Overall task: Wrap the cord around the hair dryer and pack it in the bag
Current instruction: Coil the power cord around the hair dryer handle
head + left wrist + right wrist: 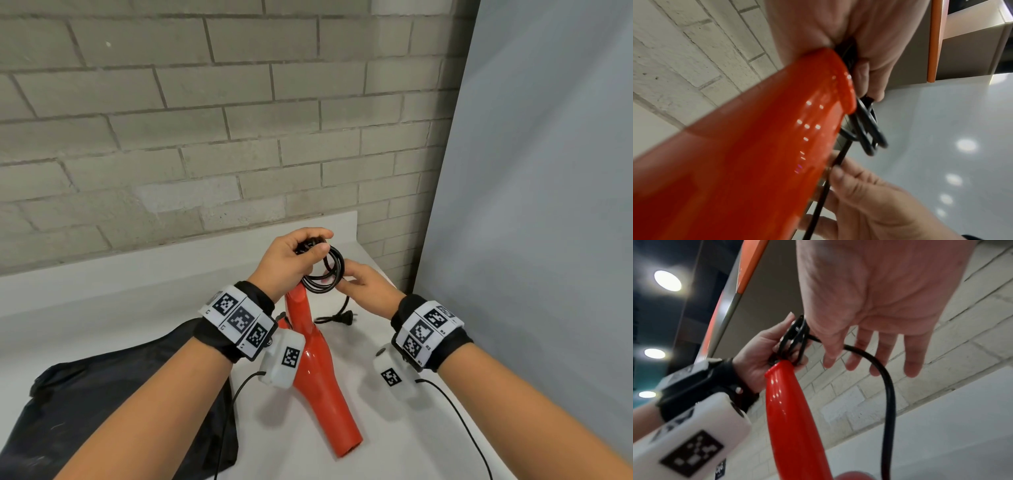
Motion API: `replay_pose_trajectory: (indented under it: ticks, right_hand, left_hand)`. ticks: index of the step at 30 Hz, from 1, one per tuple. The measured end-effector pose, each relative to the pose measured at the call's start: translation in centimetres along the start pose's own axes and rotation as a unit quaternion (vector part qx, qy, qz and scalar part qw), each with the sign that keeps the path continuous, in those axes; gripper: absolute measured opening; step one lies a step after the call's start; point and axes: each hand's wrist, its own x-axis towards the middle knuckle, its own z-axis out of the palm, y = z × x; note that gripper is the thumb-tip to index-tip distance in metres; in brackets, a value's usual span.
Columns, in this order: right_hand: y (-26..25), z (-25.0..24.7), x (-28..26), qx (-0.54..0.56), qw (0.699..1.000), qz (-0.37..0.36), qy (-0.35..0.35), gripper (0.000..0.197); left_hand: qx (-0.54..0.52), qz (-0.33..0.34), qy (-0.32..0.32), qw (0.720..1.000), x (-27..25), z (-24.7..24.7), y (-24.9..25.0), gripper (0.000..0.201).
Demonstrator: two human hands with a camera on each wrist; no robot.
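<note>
A glossy red hair dryer (318,370) stands on the white table (411,428), nozzle toward me and handle pointing up. Above the handle's top end, my left hand (301,250) grips several coiled loops of the black cord (329,274). Just right of the coil, my right hand (356,279) pinches the loose run of cord (888,386) between the thumb and nearly straight fingers (875,363). The cord's plug (346,318) lies on the table behind the dryer. A black bag (120,394) lies flat at the left, under my left forearm.
A grey brick wall (205,120) with a low white ledge stands right behind the table. A grey panel (531,205) closes off the right side. Thin black wrist-camera cables (459,418) trail over the table beside the dryer.
</note>
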Motion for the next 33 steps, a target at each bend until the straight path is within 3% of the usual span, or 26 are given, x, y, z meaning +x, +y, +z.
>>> replay_pose_trajectory:
  ticks: [2, 5, 11, 15, 19, 22, 28, 31, 33]
  right_hand:
    - [-0.5, -0.2, 0.0, 0.031, 1.0, 0.001, -0.007, 0.029]
    - [-0.7, -0.9, 0.0, 0.051, 0.998, 0.004, 0.037, 0.033]
    - [-2.8, -2.2, 0.4, -0.03, 0.99, -0.042, 0.13, 0.021]
    - [-4.7, -3.4, 0.9, -0.069, 0.979, -0.066, 0.178, 0.019]
    - [-6.1, -3.9, 0.8, -0.075, 0.977, -0.08, 0.182, 0.018]
    - [-7.0, -4.2, 0.6, -0.083, 0.977, -0.102, 0.171, 0.017]
    - [-6.9, -4.7, 0.1, -0.096, 0.978, -0.124, 0.138, 0.015]
    - [-5.8, -4.8, -0.1, -0.049, 0.98, -0.114, 0.155, 0.012]
    - [-4.3, -4.5, -0.3, -0.037, 0.982, -0.071, 0.173, 0.013]
  left_hand:
    - [0.01, -0.008, 0.003, 1.0, 0.0, -0.2, 0.0, 0.019]
    - [-0.01, -0.019, -0.011, 1.0, -0.1, -0.4, 0.2, 0.013]
    - [-0.03, -0.016, -0.008, 0.999, -0.2, -0.4, 0.3, 0.012]
    - [0.033, -0.023, -0.032, 0.999, -0.1, -0.5, 0.4, 0.011]
    - [0.097, -0.007, -0.051, 0.994, -0.2, -0.5, 0.8, 0.034]
    - [0.109, 0.005, -0.068, 0.992, 0.0, -0.3, 1.0, 0.04]
    - [0.129, 0.013, -0.097, 0.987, 0.0, -0.1, 1.4, 0.028]
    - [0.106, 0.003, -0.068, 0.992, 0.1, 0.1, 1.0, 0.015]
    - [0.085, -0.003, -0.043, 0.995, 0.1, 0.2, 0.6, 0.014]
